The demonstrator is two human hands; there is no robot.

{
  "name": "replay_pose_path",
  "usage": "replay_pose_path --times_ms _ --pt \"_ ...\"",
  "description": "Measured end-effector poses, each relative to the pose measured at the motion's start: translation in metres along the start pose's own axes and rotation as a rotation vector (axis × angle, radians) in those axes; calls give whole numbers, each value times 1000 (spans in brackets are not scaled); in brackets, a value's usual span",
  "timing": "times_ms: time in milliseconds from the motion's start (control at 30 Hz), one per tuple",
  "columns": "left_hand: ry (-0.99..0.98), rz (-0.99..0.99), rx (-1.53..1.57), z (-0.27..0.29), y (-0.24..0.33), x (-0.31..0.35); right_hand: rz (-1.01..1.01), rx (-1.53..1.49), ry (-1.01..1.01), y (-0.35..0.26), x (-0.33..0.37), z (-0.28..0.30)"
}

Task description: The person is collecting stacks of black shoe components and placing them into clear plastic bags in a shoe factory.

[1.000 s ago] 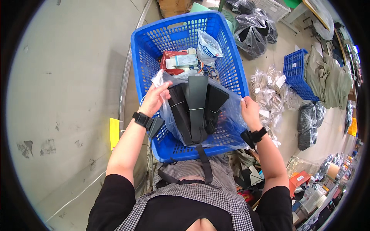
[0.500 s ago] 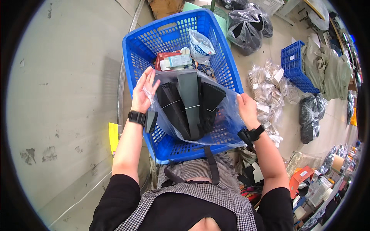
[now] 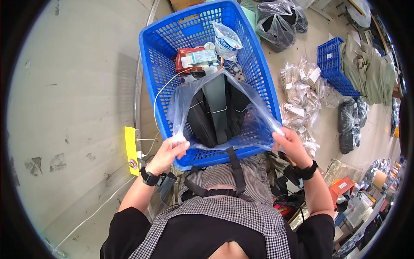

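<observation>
Head view: found left hand (image 3: 169,154) and right hand (image 3: 291,146) well apart at the near side of a clear, thin plastic bag (image 3: 177,105). Noted left fingers pinched together, thumb against forefinger, with bunched film caught between; noted right thumb and fingers likewise closed on the bag's opposite edge. Could not tell the exact layering of film within either pinch. Saw bag mouth stretched wide between both sets of fingertips, with film arching over on the far side.

Located flat, dark grey and black strip bundles (image 3: 214,93), bound with thin white ties (image 3: 218,111), beyond the fingertips and between the hands, apparently inside the bag. Logged long axis of the middle bundle as running almost straight away from the body, with outer bundles fanning left and right toward the far ends. Judged left fingers nearer to the bundles, with a wider span of film toward the right fingers. Saw no finger touching the bundles themselves.

Placed blue, rectangular, lattice-walled plastic crate (image 3: 148,69) around and beneath the bag. Noted pale blue-and-white cardboard box (image 3: 205,56) inside, well beyond the fingertips, past the bundles' far ends.
</observation>
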State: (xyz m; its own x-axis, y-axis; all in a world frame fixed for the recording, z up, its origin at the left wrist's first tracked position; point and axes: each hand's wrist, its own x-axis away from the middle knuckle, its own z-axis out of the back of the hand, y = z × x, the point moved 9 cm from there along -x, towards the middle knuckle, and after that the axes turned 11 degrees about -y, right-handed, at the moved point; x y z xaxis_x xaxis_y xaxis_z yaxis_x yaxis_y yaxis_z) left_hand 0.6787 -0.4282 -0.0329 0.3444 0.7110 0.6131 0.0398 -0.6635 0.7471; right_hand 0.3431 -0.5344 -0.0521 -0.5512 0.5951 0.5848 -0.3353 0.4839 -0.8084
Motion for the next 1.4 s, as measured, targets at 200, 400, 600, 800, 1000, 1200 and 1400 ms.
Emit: replay_pose_path --times_ms 200,400,600,800,1000,1200,1400 --pt "-71 -240 -106 -45 87 18 296 23 -170 -128 3 -93" --pt "-379 -390 -329 -104 143 27 315 -346 -431 -154 1 -152" --pt "-347 -235 -593 -109 72 2 -156 -431 -469 -86 -34 -182" --pt "-242 -342 -803 -96 111 22 -60 -572 -256 -83 -73 -162" --pt "276 -100 -566 -9 49 92 -137 160 -245 -97 -65 -145" --pt "452 56 -375 10 -28 163 -82 714 -318 -142 -48 -146" --pt "425 52 -533 13 -49 166 -9 925 -307 -211 -1 -131"
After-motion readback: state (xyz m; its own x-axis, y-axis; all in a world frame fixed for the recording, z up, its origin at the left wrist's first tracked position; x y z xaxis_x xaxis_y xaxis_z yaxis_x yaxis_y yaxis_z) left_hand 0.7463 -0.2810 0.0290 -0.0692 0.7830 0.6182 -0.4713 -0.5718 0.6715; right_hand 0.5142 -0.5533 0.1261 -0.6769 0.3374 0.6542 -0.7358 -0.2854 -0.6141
